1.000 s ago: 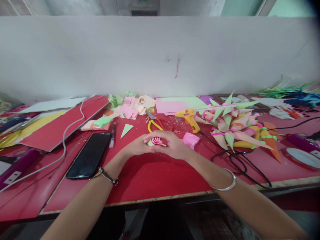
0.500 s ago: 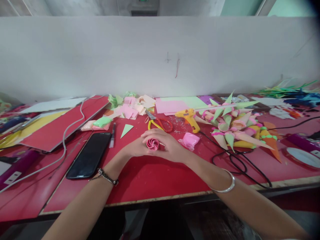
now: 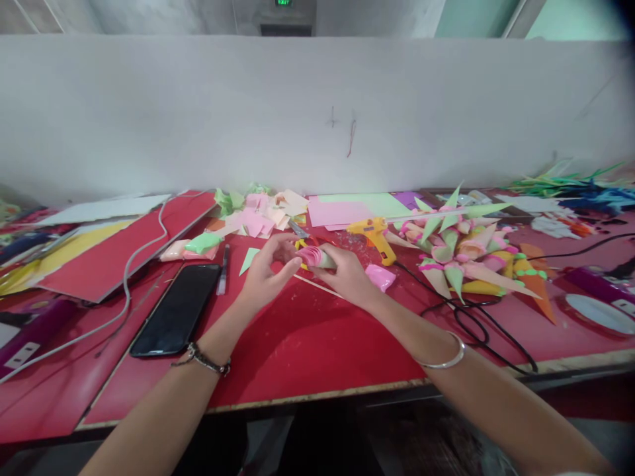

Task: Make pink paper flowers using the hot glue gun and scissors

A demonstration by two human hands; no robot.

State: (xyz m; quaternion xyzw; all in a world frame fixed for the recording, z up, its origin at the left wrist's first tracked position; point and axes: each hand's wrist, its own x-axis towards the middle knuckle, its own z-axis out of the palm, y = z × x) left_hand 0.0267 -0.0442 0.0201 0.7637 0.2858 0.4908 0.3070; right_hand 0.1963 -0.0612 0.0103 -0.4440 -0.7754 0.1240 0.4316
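Note:
Between my hands is a pink paper flower (image 3: 310, 256) with swirled petals and a pale green base. My right hand (image 3: 348, 274) is closed around that green base, and a thin pale stick slants out below its fingers. Just left of the petals, my left hand (image 3: 268, 271) is curved with thumb and fingers apart; whether a fingertip touches the flower, I cannot tell. Behind the flower lie scissors (image 3: 301, 246) with yellow and red handles, partly hidden by my hands. A green paper triangle (image 3: 247, 260) rests beside my left hand.
A yellow glue gun (image 3: 376, 235) with a black cord lies right of centre, beside a pink packet (image 3: 380, 277). Finished paper flowers (image 3: 456, 248) are heaped further right. On the left are a black phone (image 3: 176, 311), a pen (image 3: 223, 270) and a red board (image 3: 126, 248).
My left hand has come away from around the flower and its fingers have spread. The flower has tipped rightward in my right hand, so its green base shows.

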